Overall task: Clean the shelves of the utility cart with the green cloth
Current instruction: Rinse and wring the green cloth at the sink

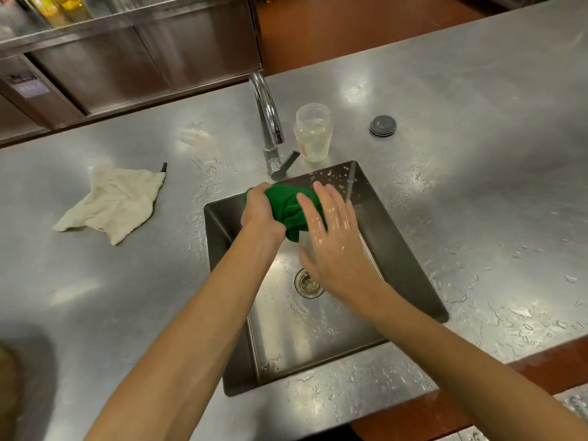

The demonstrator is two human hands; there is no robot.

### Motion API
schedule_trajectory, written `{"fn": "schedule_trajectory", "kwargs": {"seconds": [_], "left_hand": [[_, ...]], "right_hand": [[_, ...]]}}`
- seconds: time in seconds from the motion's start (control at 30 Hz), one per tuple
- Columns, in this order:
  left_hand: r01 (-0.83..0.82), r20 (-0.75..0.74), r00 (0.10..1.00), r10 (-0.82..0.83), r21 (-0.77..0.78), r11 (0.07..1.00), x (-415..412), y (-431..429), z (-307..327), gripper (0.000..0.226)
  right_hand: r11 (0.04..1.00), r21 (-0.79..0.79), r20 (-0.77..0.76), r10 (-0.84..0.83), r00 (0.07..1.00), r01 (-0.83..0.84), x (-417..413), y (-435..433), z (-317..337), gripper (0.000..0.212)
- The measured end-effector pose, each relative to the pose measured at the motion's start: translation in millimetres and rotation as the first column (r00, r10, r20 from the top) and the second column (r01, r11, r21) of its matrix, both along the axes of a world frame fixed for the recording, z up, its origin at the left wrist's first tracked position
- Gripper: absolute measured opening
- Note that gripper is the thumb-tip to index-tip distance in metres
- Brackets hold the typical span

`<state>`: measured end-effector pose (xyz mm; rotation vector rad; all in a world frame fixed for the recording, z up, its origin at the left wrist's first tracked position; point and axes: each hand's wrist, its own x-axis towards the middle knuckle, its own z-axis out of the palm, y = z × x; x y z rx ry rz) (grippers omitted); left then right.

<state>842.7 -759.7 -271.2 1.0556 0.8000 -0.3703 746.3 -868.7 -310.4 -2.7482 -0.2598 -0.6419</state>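
Note:
The green cloth [288, 206] is bunched up over the steel sink [410, 249]. My left hand [260, 209] grips its left end with curled fingers. Just to the right, my right hand [331, 238] is wet, with its fingers spread and straight, lying against the right side of the cloth. The utility cart is not in view.
A curved tap [269, 122] stands behind the sink, with a clear plastic jar [313, 132] and a grey round cap [383, 125] beside it. A crumpled white cloth [113, 202] lies on the wet steel counter [477, 138] at the left. The sink drain [307, 283] is below my hands.

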Motion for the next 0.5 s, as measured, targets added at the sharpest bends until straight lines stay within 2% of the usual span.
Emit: {"fn": "schedule_trajectory", "kwargs": {"seconds": [0.07, 0.13, 0.23, 0.3, 0.37, 0.43, 0.5], "left_hand": [[0.076, -0.017, 0.997, -0.076, -0.018, 0.997, -9, -5, 5, 0.032], [0.095, -0.03, 0.995, -0.096, -0.058, 0.994, -18, -14, 6, 0.024], [0.039, -0.012, 0.999, -0.04, -0.038, 0.998, -25, -20, 0, 0.038], [-0.013, 0.043, 0.999, 0.012, 0.027, 1.0, -24, -22, 2, 0.032], [-0.07, 0.123, 0.991, 0.051, 0.16, 0.985, -25, -24, 5, 0.012], [-0.083, 0.217, 0.976, 0.029, 0.244, 0.966, -23, -28, 13, 0.012], [-0.07, 0.309, 0.951, -0.033, 0.319, 0.945, -19, -28, 18, 0.015]], "right_hand": [[0.992, -0.086, 0.005, -0.091, 0.996, 0.091, 1, 8, -10, 0.079], [0.982, -0.064, 0.018, -0.176, 0.984, 0.176, 11, 8, -8, 0.085], [0.979, -0.029, 0.032, -0.202, 0.979, 0.203, 27, 2, 2, 0.09], [0.985, 0.003, 0.0, -0.17, 0.986, 0.17, 31, -1, 3, 0.09], [0.982, 0.082, -0.03, -0.17, 0.985, 0.172, 33, -3, 4, 0.075], [0.959, 0.208, -0.104, -0.176, 0.979, 0.195, 34, -5, 9, 0.058], [0.913, 0.348, -0.239, -0.136, 0.962, 0.215, 37, -6, 14, 0.052]]}}
